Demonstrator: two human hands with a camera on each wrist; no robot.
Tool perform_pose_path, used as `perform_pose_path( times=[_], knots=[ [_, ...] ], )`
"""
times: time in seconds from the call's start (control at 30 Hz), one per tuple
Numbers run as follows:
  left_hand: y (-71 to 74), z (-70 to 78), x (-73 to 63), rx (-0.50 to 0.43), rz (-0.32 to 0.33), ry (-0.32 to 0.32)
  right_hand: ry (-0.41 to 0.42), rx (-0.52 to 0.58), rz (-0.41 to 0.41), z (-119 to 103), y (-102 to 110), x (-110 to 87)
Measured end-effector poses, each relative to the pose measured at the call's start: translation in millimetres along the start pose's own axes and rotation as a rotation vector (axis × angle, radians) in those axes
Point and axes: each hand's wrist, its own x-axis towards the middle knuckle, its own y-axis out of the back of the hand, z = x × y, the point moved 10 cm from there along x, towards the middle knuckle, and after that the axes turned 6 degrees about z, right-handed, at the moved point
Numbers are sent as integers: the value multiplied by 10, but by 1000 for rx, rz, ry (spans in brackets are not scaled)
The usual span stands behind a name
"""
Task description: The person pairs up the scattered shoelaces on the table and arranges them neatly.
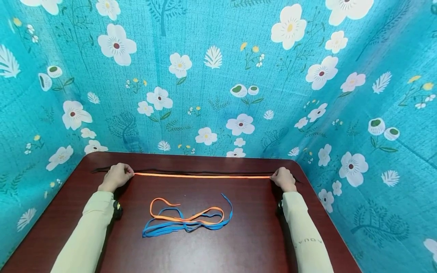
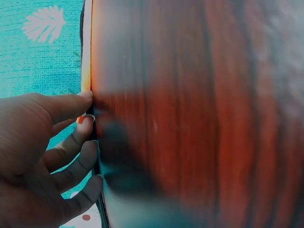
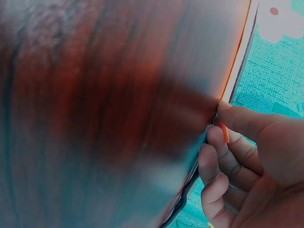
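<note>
The taut orange lace (image 1: 201, 175) is stretched across the far part of the desk (image 1: 239, 246), its long axis running left to right, nearly parallel to the far edge. One end points left, the other right, with no sag to be seen. Whether its middle touches the desk, I cannot tell.

The left grip (image 1: 117, 176) pinches it near its left end between thumb and fingertip; the right grip (image 1: 283, 179) pinches near the other end in the same way. In the wrist views a short orange tip pokes out past each pinch, the other fingers loosely bent. Being held at both ends is probably what makes the lace so straight.

Just behind lies a black lace (image 1: 191, 171), running alongside and out past both grips; it may serve as a guide for the line.

Nearer the person, a blue lace (image 1: 214, 227) and a loose orange lace (image 1: 167, 217) lie looped together, the orange crossing over the blue, perhaps put there to leave the far strip free. Beyond the desk hangs a flowered cloth (image 1: 205, 94).
</note>
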Motion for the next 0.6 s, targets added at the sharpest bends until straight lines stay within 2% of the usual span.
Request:
perform_pose_path(
  times=[0.27,0.6],
  knots=[
    [-35,-5,16,11,9,13,-27,9,2,38,-10,-9],
    [8,23,-85,2,-2,-4,0,7,-56,34,27,-72]
  ],
)
